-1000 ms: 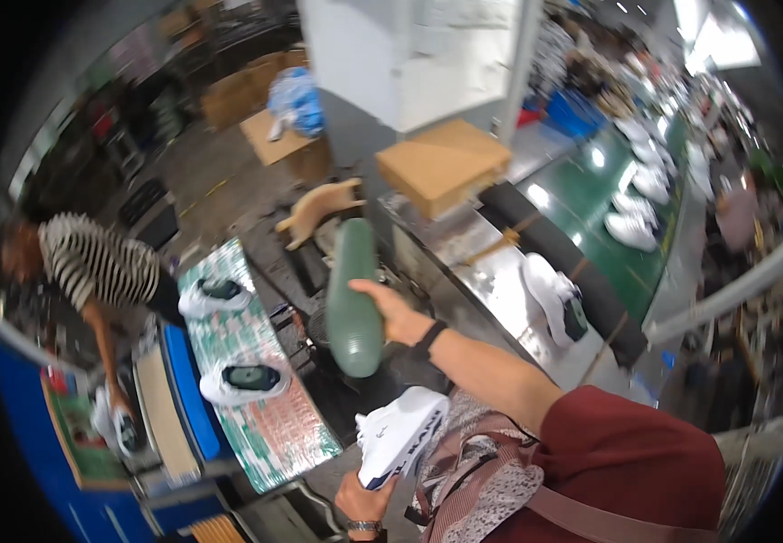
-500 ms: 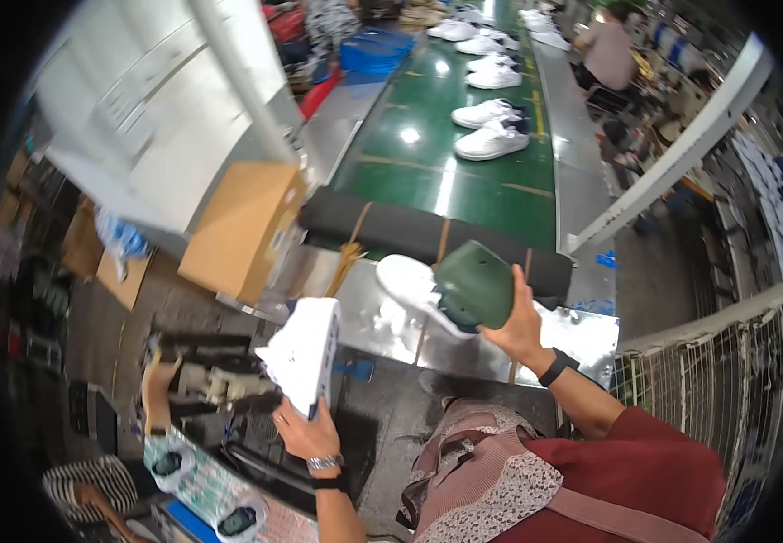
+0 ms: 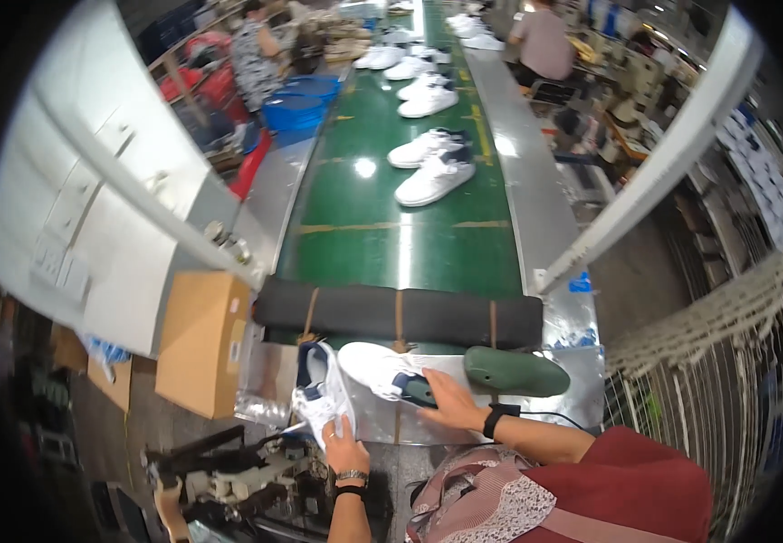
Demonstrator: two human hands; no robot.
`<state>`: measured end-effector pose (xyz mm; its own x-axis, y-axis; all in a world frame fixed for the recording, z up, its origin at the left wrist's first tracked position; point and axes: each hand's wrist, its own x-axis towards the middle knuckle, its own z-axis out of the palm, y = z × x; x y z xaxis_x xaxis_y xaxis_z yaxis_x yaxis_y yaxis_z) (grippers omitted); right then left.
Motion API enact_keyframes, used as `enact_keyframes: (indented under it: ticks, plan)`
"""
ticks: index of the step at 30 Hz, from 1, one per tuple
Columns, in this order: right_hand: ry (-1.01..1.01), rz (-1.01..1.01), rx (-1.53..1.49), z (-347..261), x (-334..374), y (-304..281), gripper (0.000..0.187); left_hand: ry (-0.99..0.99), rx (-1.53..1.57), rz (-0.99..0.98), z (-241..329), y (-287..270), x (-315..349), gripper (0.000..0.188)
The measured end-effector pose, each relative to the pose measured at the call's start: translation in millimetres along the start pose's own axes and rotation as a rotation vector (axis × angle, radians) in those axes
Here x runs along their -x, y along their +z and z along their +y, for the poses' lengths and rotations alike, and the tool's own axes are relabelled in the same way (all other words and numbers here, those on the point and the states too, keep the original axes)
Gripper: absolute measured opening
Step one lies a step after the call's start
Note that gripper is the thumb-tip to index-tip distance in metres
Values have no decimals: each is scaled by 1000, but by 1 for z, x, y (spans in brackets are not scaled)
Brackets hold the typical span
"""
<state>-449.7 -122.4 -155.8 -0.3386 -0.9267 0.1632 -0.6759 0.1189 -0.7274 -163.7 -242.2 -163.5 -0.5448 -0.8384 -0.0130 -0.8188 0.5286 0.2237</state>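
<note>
In my left hand [image 3: 344, 450] is a white sneaker [image 3: 326, 403] with a dark blue lining. I grip it by the toe end, its opening facing away from me. My right hand [image 3: 450, 401] holds the heel end of a second white sneaker [image 3: 369, 366], which lies on the metal table end. Inside this sneaker's opening shows a dark green shoe last [image 3: 420, 391], partly covered by my fingers. Just right of that hand a loose green shoe last [image 3: 516, 372] lies on the metal.
Beyond the metal ledge [image 3: 382, 423] a black padded roll [image 3: 401, 317] crosses the green conveyor belt [image 3: 355, 253]. Pairs of white sneakers [image 3: 435, 183] stand on the belt. A cardboard box [image 3: 194, 339] is at left, wire racking [image 3: 681, 407] at right. Two people sit farther off.
The green last from my right hand now lies on the metal, and that hand has moved left onto the second sneaker. My left hand has brought its sneaker up beside it, opening now visible.
</note>
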Motion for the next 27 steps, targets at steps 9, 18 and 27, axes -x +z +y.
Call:
enact_keyframes:
  ticks: [9,18,27]
  plan:
    - [179,-694,-8,-61,-67,-113,50,143,338,18,64,-79,14,123]
    - [-85,-1145,-546,-227,-133,-81,75,-154,852,66,43,-135,128,114]
    - [-454,-528,-558,-359,-51,160,84,-429,1434,914,-27,-142,159,80]
